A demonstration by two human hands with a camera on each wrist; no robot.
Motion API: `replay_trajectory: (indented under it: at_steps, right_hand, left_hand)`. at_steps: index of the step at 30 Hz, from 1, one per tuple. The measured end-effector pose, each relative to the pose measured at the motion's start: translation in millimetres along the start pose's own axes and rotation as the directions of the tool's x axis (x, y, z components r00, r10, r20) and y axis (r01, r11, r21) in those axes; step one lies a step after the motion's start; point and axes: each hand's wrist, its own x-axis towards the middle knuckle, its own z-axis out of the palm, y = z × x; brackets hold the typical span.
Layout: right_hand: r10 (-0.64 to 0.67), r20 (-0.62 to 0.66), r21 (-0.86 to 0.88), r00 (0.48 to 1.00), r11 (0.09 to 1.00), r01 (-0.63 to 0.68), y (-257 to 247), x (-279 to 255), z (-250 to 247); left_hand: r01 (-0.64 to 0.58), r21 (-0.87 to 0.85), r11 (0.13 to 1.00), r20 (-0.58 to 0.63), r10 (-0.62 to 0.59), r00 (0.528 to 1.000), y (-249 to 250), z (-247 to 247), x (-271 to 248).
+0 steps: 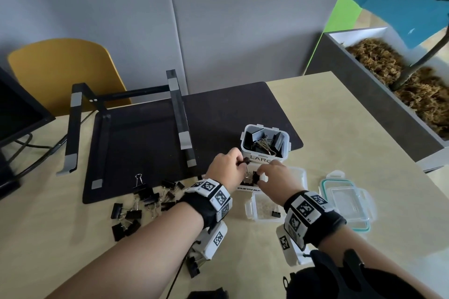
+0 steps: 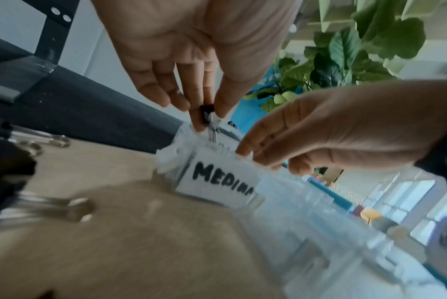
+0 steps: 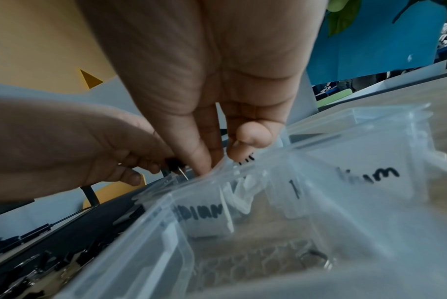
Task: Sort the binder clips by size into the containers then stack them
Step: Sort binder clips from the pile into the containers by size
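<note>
1. The left hand pinches a binder clip just above the medium container; the right hand pinches another clip at its rim.
2. Behind the medium container, the large container is nearly full; in front, the small container holds one clip.
3. Left of it, a loose pile remains unsorted, so sorting looks roughly midway; stacking is not begun.
4. Right of it lie the lids; bare table beyond gives room.

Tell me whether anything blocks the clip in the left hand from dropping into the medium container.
Nothing visible does. The left hand pinches a small black clip right over the medium container, which has no lid on. The right hand touches the container's rim beside it, not under the clip.
</note>
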Motion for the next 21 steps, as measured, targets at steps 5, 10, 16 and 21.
replay_trajectory:
  at_steps: [5, 10, 16, 21]
  right_hand:
    - [-0.015, 0.009, 0.02, 1.0, 1.0, 0.015, 1.2, 2.5, 0.6]
    - [-0.011, 0.007, 0.017, 1.0, 1.0, 0.011, 0.1, 3.2, -0.2]
    - [-0.007, 0.004, 0.015, 1.0, 1.0, 0.007, -2.2, 4.4, 1.6]
    - [-0.004, 0.005, 0.013, 1.0, 1.0, 0.004, -1.6, 4.5, 2.0]
  left_hand:
    - [-0.122, 0.203, 0.972, -0.015, 0.128, 0.992, -13.1, 8.9, -5.0]
    - [-0.178, 0.213, 0.961, 0.01, 0.18, 0.984, -17.3, 7.3, -4.9]
    - [-0.164, 0.223, 0.961, 0.034, 0.161, 0.986, -11.3, 5.3, -2.1]
    - [-0.067, 0.155, 0.986, -0.054, 0.077, 0.996, -12.7, 1.1, -0.9]
